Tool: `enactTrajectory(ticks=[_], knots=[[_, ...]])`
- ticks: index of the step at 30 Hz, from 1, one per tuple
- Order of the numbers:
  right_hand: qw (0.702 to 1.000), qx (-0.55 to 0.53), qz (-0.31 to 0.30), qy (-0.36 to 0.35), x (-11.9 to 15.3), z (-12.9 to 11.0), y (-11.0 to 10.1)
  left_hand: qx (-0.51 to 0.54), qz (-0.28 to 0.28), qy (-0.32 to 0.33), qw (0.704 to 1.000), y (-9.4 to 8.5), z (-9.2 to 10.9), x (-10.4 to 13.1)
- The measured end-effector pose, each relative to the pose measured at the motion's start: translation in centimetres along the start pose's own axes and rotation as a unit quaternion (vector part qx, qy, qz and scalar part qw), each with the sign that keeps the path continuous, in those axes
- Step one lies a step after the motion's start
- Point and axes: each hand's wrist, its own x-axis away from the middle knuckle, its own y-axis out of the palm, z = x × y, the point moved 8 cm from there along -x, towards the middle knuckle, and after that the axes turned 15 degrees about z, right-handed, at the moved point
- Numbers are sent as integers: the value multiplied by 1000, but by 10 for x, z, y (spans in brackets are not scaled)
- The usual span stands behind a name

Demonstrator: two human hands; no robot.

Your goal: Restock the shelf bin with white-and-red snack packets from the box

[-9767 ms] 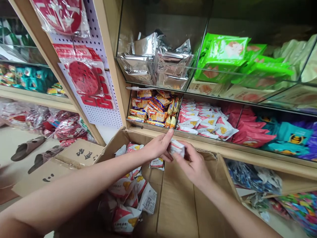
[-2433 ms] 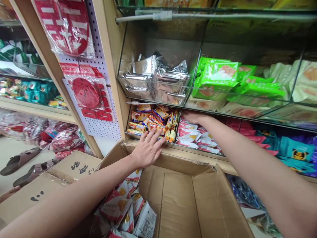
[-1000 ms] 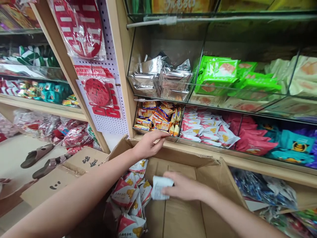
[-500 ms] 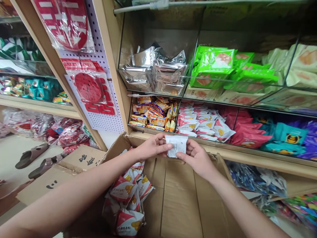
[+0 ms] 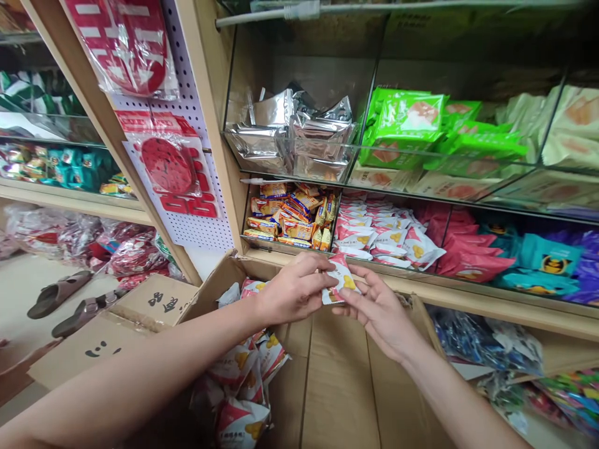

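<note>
A small white and pink snack packet (image 5: 342,280) is held between both hands, its printed side with yellow shapes facing up. My left hand (image 5: 299,287) has its fingers closed on the packet's left edge. From the right, my right hand (image 5: 374,307) pinches the packet between thumb and fingers. Both hands are over the far edge of an open cardboard box (image 5: 339,380). Similar packets (image 5: 241,421) are heaped in the box's left side, partly hidden under my left forearm. More of the same packets (image 5: 390,234) fill a shelf compartment just beyond the hands.
Orange snack packs (image 5: 294,218), pink packs (image 5: 472,249) and teal packs (image 5: 547,255) occupy the lower shelf. Silver packs (image 5: 299,134) and green packs (image 5: 412,125) sit above. Box flaps (image 5: 107,343) stick out at left, near sandals (image 5: 88,305) on the floor.
The packet has been turned over, from its plain text side to its pink and yellow printed side. My left hand has come lower, its back now turned up over the packet's left edge.
</note>
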Motion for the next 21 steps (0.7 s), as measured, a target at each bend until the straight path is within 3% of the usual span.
enactTrajectory(ticks=[2,4,8,11,13,16,19,21], knots=[[998,38,16,-40,-2,-6,-5,24,13,-42,999,-2,-6,-1],[995,72,17,-69,-4,-8,-8,65,46,-135,988,-5,-18,-2],[988,121,1,-96,-2,-8,-2,186,56,-351,916,11,-40,7],[985,139,23,-103,-7,-18,-1,217,75,-420,878,14,-51,10],[978,141,73,-135,-20,-39,-11,190,106,-416,883,3,-62,9],[946,145,188,-220,-53,-83,-42,36,109,-336,935,-19,-77,4],[889,240,272,-280,-94,-114,-69,-86,54,-232,967,-21,-85,2],[834,344,296,-313,-120,-125,-73,-115,40,-199,972,-18,-89,3]])
